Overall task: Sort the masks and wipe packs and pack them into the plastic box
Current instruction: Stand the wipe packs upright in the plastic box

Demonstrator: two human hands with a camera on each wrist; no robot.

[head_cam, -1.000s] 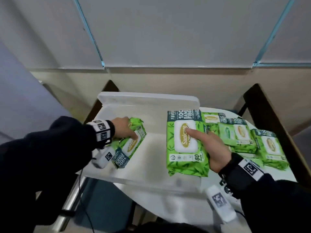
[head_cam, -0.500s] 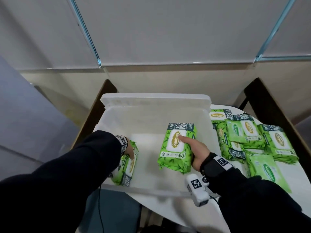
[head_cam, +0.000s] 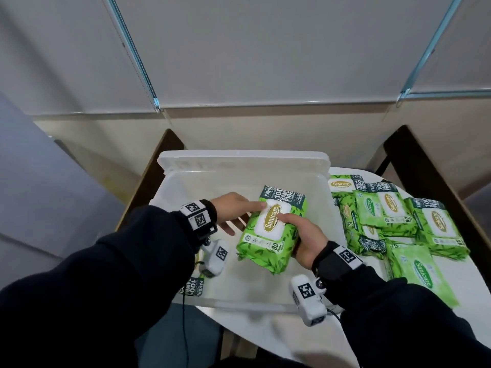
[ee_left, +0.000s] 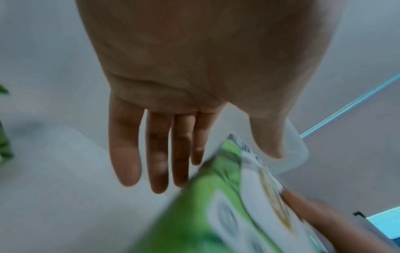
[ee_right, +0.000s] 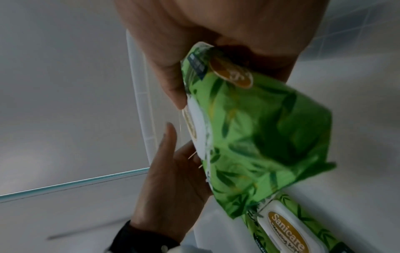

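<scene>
A green Sanicare wipe pack [head_cam: 271, 235] hangs tilted over the floor of the translucent plastic box [head_cam: 252, 290]. My right hand [head_cam: 292, 227] grips its right side, thumb on the white flap. My left hand [head_cam: 247, 216] is flat with straight fingers and touches the pack's left edge. The left wrist view shows those fingers [ee_left: 160, 162] stretched beside the blurred pack [ee_left: 227, 214]. In the right wrist view my right hand [ee_right: 168, 71] holds the pack [ee_right: 259, 137] by one end. A second pack [head_cam: 192, 285] lies in the box's near left corner, mostly hidden under my left arm; it also shows as pack [ee_right: 288, 227].
Several more green wipe packs [head_cam: 385, 216] are piled on the white table [head_cam: 467, 277] right of the box. The box's lid [head_cam: 241, 162] stands open at the back. Dark wooden chair frames [head_cam: 425, 168] flank the table, and a wall stands close behind.
My left hand left the pack in the near left corner and came across to the pack in my right hand. That pack has lifted and tilted above the box floor.
</scene>
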